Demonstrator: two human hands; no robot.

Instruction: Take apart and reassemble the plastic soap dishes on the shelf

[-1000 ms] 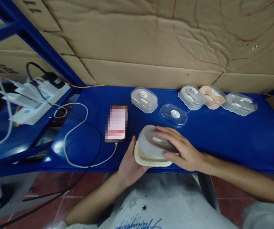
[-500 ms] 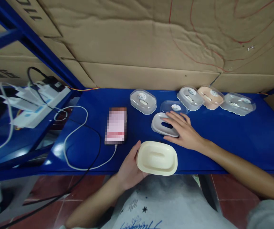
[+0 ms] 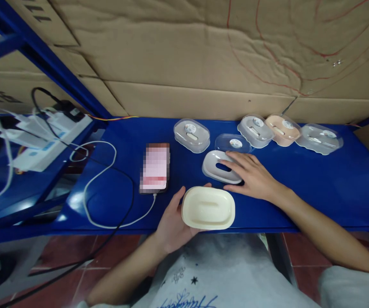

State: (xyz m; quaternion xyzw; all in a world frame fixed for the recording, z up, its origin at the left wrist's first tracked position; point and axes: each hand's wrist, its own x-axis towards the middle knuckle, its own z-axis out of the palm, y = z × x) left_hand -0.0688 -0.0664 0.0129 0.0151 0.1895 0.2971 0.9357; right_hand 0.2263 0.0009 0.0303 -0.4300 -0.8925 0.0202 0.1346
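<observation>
My left hand [image 3: 171, 224] is closed around the left side and underside of a cream plastic soap dish base [image 3: 207, 208], held hollow side up near the table's front edge. A light grey oval soap dish insert with a slot in its middle [image 3: 210, 167] lies on the blue table just beyond it. My right hand [image 3: 251, 177] rests over the insert's right end with fingers spread, the thumb apart near its front edge. Behind the insert is a clear plastic lid [image 3: 226, 143] with a round sticker.
Lidded soap dishes stand at the back: a grey one [image 3: 191, 136], another grey one [image 3: 255, 130], a peach one [image 3: 282, 129] and a pale one [image 3: 319, 139]. At left lie a phone [image 3: 154, 169] with a white cable and a power strip [image 3: 49, 143]. A cardboard wall [image 3: 171, 51] closes the back.
My right thumb has shifted slightly right, away from the insert. My left hand and the cream base have moved slightly left and up in the view; the whole view has also shifted a little.
</observation>
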